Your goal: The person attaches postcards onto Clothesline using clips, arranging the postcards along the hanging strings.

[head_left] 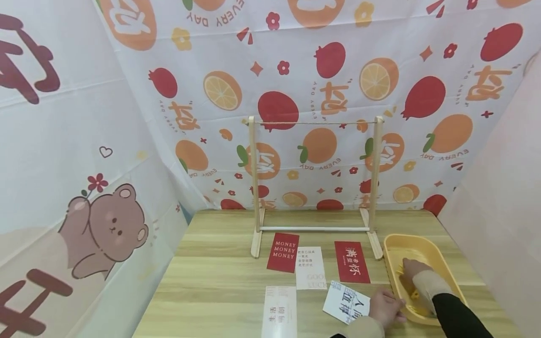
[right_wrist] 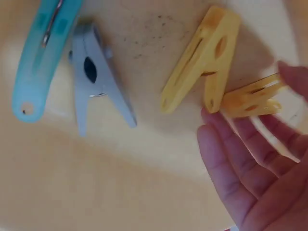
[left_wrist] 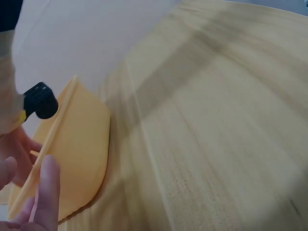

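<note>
My right hand [head_left: 416,271] reaches into a yellow tray [head_left: 452,277] at the right of the table. In the right wrist view, its thumb and fingertips pinch a small yellow clothespin [right_wrist: 252,98]. Against the fingertips lies a bigger yellow clothespin [right_wrist: 204,62]. A grey clothespin [right_wrist: 94,72] and a light-blue clip [right_wrist: 41,62] lie further left on the tray's floor. My left hand [head_left: 385,306] holds the tray's near left rim, one finger along the outer wall in the left wrist view. Beside its wrist lies a white card with blue print [head_left: 342,300].
A wooden frame [head_left: 374,188] with a string [head_left: 313,123] across its top stands at the table's back. Before it lie a red MONEY card [head_left: 283,252], another red card [head_left: 352,262] and two white cards, one upper [head_left: 310,267], one nearer [head_left: 280,312]. Printed cloth [head_left: 262,47] hangs behind.
</note>
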